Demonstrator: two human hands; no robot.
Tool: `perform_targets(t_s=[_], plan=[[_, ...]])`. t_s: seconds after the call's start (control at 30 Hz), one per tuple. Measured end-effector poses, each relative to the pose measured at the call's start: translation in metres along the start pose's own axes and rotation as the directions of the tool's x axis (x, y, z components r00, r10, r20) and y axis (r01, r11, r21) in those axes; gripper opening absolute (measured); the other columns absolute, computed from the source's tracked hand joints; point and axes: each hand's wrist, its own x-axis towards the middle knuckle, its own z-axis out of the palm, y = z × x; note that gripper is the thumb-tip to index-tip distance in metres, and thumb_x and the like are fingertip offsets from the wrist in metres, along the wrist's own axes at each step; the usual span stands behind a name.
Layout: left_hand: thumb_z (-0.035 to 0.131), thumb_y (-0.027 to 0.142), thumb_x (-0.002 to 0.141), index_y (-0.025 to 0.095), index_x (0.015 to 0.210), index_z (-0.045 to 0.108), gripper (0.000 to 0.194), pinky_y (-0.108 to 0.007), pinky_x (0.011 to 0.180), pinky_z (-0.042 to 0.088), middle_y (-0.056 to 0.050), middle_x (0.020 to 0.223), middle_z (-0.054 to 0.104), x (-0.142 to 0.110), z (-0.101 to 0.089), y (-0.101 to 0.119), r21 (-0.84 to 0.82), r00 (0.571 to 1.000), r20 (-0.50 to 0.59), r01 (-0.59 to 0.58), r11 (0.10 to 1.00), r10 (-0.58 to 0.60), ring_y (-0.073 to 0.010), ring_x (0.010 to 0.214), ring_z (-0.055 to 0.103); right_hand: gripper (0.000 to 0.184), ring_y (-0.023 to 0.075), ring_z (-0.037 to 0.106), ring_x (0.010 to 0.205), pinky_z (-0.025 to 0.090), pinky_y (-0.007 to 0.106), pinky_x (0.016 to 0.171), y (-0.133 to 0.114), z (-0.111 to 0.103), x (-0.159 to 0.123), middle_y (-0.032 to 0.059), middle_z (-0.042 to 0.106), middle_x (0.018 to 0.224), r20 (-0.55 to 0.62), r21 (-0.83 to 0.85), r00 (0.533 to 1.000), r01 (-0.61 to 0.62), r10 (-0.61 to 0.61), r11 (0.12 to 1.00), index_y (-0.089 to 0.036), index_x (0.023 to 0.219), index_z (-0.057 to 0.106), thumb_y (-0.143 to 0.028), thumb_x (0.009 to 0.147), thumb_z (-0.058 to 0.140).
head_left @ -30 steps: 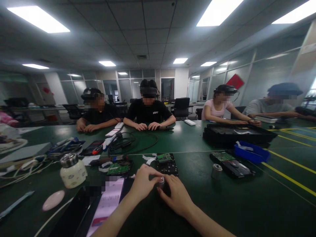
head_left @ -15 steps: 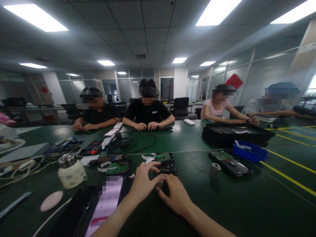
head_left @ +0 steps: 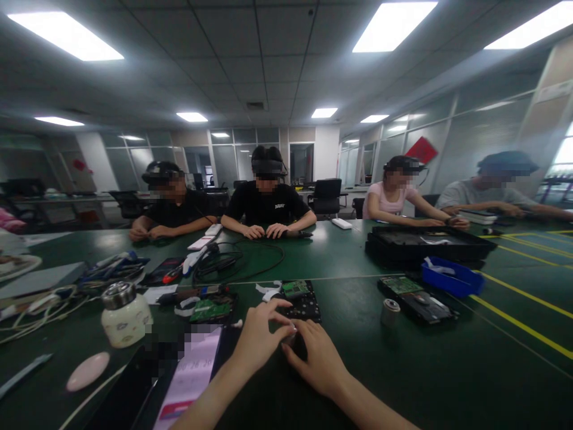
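Circuit board (head_left: 295,289) lies just beyond the hands (head_left: 259,334) — they mostly hide a cylinder (head_left: 290,339).

And here it is, a small greyish piece (head_left: 290,339), right in the middle, pinched between the left hand (head_left: 257,334) and the right hand (head_left: 319,357)! Only a sliver shows, rounded and dull, fingertips covering its top and sides, so its full shape and its tilt can't be told. It sits low, close over the green tabletop (head_left: 430,370), just on the near side of the black drive with the green circuit board (head_left: 298,290).
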Motion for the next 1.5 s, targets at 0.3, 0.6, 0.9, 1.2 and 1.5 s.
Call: perform_targets(t_s=[0.3,0.6,0.9,1.2,1.5], plan=[[0.067,0.029,0.069,0.025,0.098,0.062,0.030,-0.034,0.084,0.042,0.000,0.083,0.069,0.001,0.002,-0.004,0.089,0.995,-0.099,-0.017,0.996,0.026,-0.0215,0.089,0.061,0.031,0.0238,0.053,0.098,0.040,0.037,0.087,0.000,-0.002,-0.001,0.0079,0.061,0.108,0.003,0.019,1.000,0.004,-0.004,1.000,-0.017,0.111,0.054,-0.028,0.082,0.054],[0.060,0.017,0.071,0.026,0.106,0.056,0.036,-0.029,0.087,0.042,0.001,0.091,0.071,-0.003,-0.001,0.007,0.015,0.994,0.006,-0.113,0.993,0.113,-0.0165,0.088,0.064,0.031,0.0229,0.054,0.096,0.040,0.035,0.085,-0.002,-0.005,0.000,0.0065,0.061,0.106,0.010,0.025,1.000,0.018,-0.018,1.000,-0.019,0.111,0.054,-0.025,0.081,0.054],[0.058,0.017,0.073,0.024,0.099,0.057,0.027,-0.026,0.077,0.046,0.003,0.075,0.069,-0.001,0.005,0.003,-0.002,0.997,-0.026,-0.072,0.997,0.072,-0.0149,0.077,0.065,0.032,0.0235,0.053,0.097,0.038,0.037,0.087,-0.004,-0.005,0.000,0.0069,0.061,0.109,0.021,0.041,1.000,0.005,-0.006,0.999,-0.019,0.113,0.054,-0.026,0.081,0.053],[0.059,0.006,0.060,0.018,0.081,0.057,0.025,-0.022,0.058,0.046,0.000,0.071,0.070,-0.004,-0.059,0.014,0.175,0.904,0.397,0.096,0.980,-0.159,-0.0165,0.067,0.067,0.032,0.0235,0.053,0.095,0.040,0.036,0.086,-0.005,-0.006,0.001,0.0075,0.062,0.105,0.026,0.018,0.999,-0.031,0.031,0.999,-0.018,0.110,0.055,-0.031,0.082,0.055],[0.055,-0.011,0.040,0.020,0.056,0.053,0.035,-0.019,0.047,0.036,0.008,0.045,0.055,-0.022,-0.041,0.008,0.546,0.871,0.367,0.082,0.833,-0.326,-0.0143,0.048,0.059,0.031,0.0234,0.054,0.096,0.041,0.037,0.086,-0.006,-0.007,0.001,0.0067,0.061,0.106,0.035,0.014,0.999,-0.041,0.040,0.999,-0.019,0.110,0.055,-0.033,0.082,0.054]])
